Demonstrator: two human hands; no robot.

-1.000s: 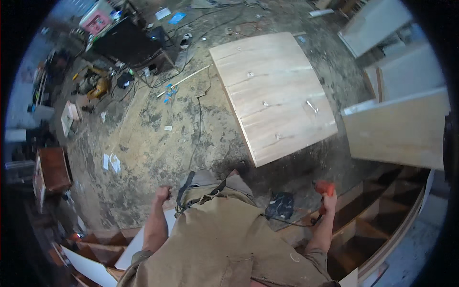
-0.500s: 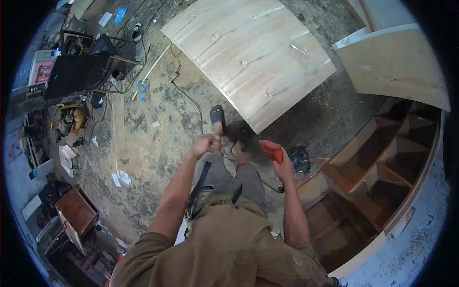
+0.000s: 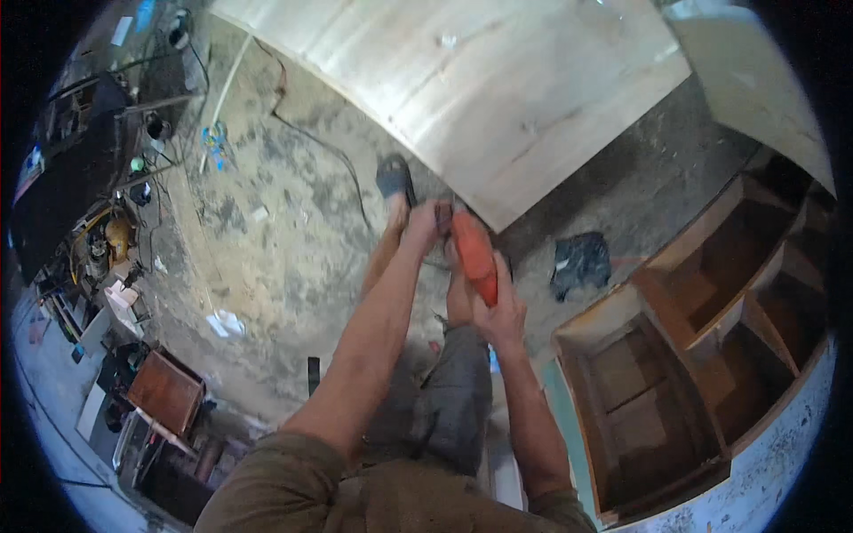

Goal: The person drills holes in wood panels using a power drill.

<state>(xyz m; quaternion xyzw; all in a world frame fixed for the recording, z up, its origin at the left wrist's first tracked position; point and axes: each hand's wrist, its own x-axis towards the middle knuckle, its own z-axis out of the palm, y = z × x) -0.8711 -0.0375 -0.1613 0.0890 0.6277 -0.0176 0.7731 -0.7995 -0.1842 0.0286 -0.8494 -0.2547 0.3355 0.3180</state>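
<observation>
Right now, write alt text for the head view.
A person's right hand grips an orange drill-like power tool, the left hand close to its front end. A pale wooden panel is ahead; a brown compartmented cabinet is at right.

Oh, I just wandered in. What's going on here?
A person is handling a red-orange power tool. The right grip, a bare hand, holds it, while the left grip is up close by its front end; whether it touches is hard to tell. A large pale wooden panel lies flat just ahead, and a brown wooden unit with open compartments is off to the right.
</observation>
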